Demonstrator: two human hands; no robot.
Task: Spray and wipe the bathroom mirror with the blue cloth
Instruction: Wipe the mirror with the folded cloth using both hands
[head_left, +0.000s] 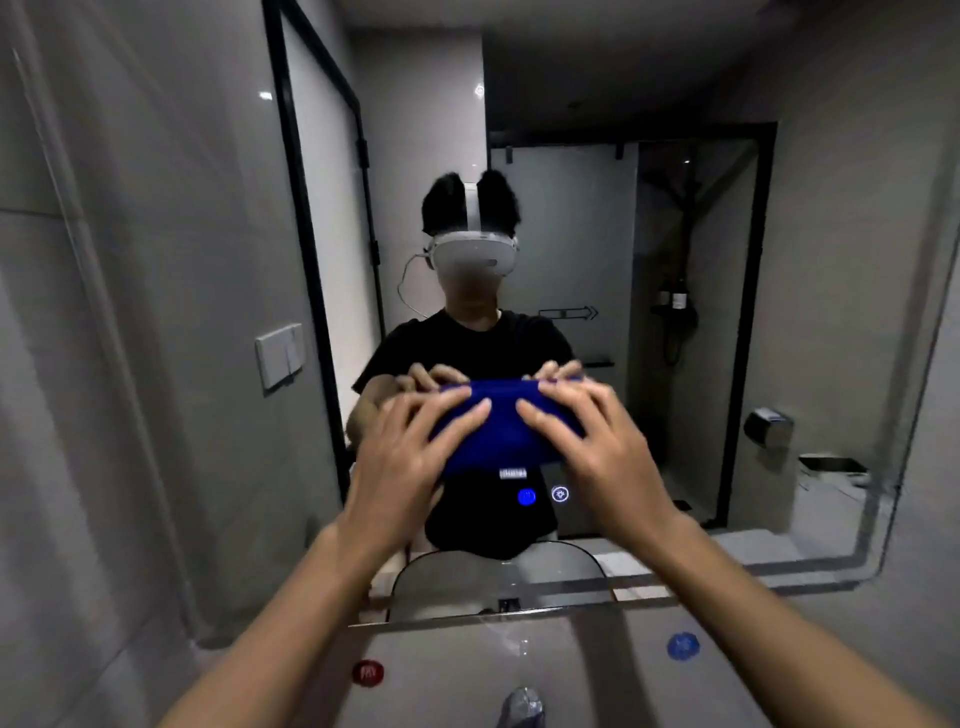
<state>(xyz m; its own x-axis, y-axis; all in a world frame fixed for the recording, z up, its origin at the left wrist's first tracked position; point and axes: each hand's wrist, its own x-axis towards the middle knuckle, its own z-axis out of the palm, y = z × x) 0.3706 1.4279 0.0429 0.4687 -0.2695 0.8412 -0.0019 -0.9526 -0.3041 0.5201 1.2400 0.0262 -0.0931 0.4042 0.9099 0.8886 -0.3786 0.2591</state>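
Head view: both hands press a folded blue cloth (506, 428) flat against the bathroom mirror (675, 260), just below the middle of the glass. The left hand (410, 457) lies on the cloth's 9 o'clock end with its fingers straight and spread, pushing rather than clutching. The right hand (597, 447) covers the 3 o'clock end the same way, fingers straight and fanned, flat on the fabric. The two index fingertips nearly meet at the cloth's centre without touching.

At 6 o'clock from the cloth, two small lit touch buttons (543, 495) glow on the glass, one solid blue, one a white ring. The mirror shows the person's reflection, wearing a white headset (470, 257) and a black shirt. At 9 o'clock a wall switch (279, 354) sits on the grey tiles. At 3 o'clock the glass reflects a toilet-roll holder (768, 427).

Toward 6 o'clock of the frame, a counter (441, 670) carries a red disc (368, 673) at 7 o'clock and a blue disc (682, 646) at 5 o'clock, with a blurred tap top (522, 705) between them.
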